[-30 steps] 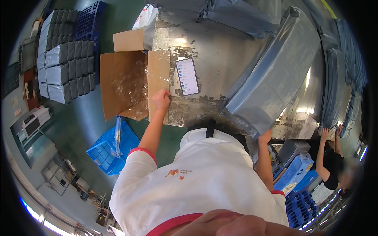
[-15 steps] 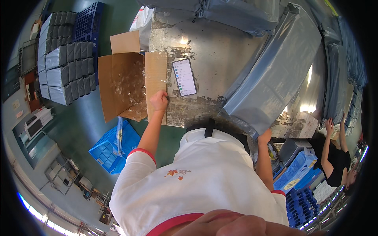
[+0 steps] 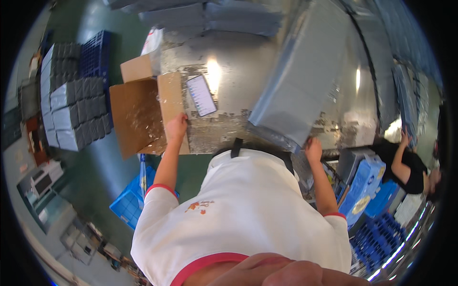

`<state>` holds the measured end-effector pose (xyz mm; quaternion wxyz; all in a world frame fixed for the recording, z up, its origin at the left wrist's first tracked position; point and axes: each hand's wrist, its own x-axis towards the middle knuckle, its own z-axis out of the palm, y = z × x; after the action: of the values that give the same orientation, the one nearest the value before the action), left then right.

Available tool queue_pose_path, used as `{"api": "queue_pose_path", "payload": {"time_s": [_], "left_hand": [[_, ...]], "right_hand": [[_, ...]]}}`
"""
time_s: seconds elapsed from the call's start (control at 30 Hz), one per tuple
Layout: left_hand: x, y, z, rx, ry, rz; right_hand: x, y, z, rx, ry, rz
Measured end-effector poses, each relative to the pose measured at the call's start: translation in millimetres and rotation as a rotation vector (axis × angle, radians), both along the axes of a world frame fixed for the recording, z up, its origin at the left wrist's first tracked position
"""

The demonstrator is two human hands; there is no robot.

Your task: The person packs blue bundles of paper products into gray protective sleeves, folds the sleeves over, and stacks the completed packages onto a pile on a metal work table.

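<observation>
My left hand (image 3: 176,127) rests closed on the flap of an open cardboard box (image 3: 135,107); whatever its curled fingers may hold is hidden. Clear scraps of film lie inside the box. Beside the flap a phone (image 3: 202,96) lies with its screen lit, on the worn metal table (image 3: 224,105). A long grey plastic bag (image 3: 303,71), its contents hidden, slants across the table to the right. At its near end my right hand (image 3: 313,149) has its fingers curled in at the bag's edge.
More grey bags (image 3: 243,19) lie along the table's far side. Grey wrapped bundles (image 3: 76,117) are stacked at the left by a blue pallet (image 3: 94,57). A blue crate (image 3: 128,202) stands below the box. Another person (image 3: 405,164) works at the far right.
The whole view has shifted, so the box, phone and bag appear farther left. My right hand has moved slightly along the bag's near corner. My left hand stays on the flap.
</observation>
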<state>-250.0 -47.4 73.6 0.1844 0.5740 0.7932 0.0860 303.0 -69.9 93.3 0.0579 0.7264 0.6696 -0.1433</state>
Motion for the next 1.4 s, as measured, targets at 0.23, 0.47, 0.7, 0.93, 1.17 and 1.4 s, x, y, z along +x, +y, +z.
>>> {"api": "queue_pose_path", "payload": {"time_s": [0.23, 0.47, 0.7, 0.93, 1.17, 1.4], "left_hand": [[127.5, 70.9, 80.7, 0.405, -0.177, -0.867], [204.7, 96.8, 52.0, 0.507, 0.468, -1.690], [197.2, 97.5, 61.9, 0.204, 0.263, -1.629], [186.8, 118.1, 48.3, 0.012, -0.468, -0.790], [221.0, 154.6, -30.5, -0.003, -0.928, -0.286], [284.0, 167.8, 32.2, -0.566, -1.689, 0.284]], "right_hand": [[-30.6, 17.4, 70.1, 0.333, 0.021, 0.680], [-39.1, 35.8, 62.4, 0.130, -0.119, 1.067], [-6.0, 14.3, 39.9, 0.205, 0.160, 0.786], [26.2, 28.2, 29.7, 0.132, 0.830, -0.112], [-9.5, 108.0, -31.6, 0.027, 0.851, -0.312], [-35.5, 117.0, -16.6, 0.108, 2.028, -1.085]]}}
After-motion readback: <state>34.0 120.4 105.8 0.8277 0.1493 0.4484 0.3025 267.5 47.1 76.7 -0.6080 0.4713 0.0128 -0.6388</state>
